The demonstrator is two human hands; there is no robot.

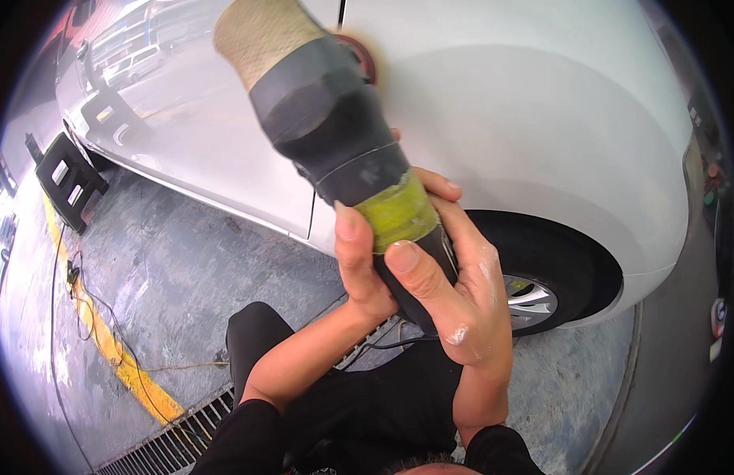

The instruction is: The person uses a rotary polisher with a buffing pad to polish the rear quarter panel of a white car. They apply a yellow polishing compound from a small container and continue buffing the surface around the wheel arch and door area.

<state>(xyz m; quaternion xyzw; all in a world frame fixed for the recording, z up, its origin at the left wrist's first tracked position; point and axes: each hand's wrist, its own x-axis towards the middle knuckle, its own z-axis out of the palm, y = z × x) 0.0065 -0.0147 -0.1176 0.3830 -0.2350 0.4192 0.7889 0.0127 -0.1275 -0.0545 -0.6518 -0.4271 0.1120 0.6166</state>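
Observation:
Both my hands are wrapped round a black car polisher with a tan covering on its far end and a yellow-green band near the grip. My left hand closes on it from the left, its thumb along the band. From the right, my right hand grips it, with whitish smears on the skin. Beyond the tool, a round reddish disc with a blurred pale rim shows against the white car's side panel; the tool's body hides most of it.
Below the panel is the car's wheel. A black cable runs from the tool across my lap. On the grey floor are a black step stool, a yellow line with loose cables, and a drain grate.

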